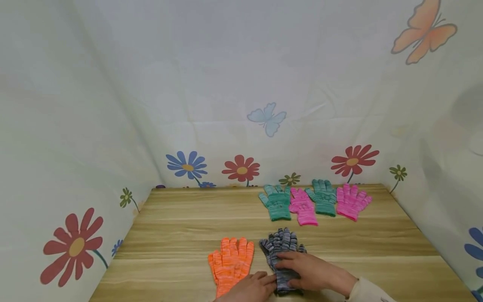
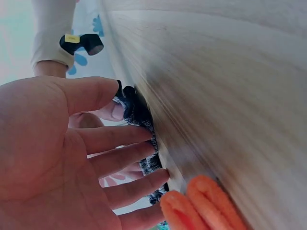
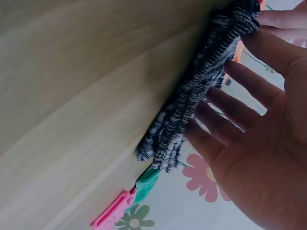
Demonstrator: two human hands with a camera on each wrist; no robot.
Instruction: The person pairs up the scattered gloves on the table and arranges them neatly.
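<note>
A pair of black-and-grey knit gloves (image 1: 281, 243) lies stacked on the table, fingers pointing away from me. My right hand (image 1: 313, 270) rests on the pair from the right, its fingers spread over the palm and cuff. In the right wrist view its fingertips touch the upper layer of the knit gloves (image 3: 192, 96). From the left, my left hand (image 1: 254, 288) lies with its fingertips at the cuff edge; the left wrist view shows its fingers nearly straight and the thumb beside the dark cuff (image 2: 136, 108). Orange gloves (image 1: 234, 262) lie just left, partly behind the left hand.
At the back right of the wooden table (image 1: 181, 226) lie a green glove (image 1: 278, 203), a pink glove (image 1: 303, 206), another green glove (image 1: 325, 199) and another pink glove (image 1: 352, 201). White curtain (image 1: 211, 84) printed with flowers and butterflies encloses the table's back and sides.
</note>
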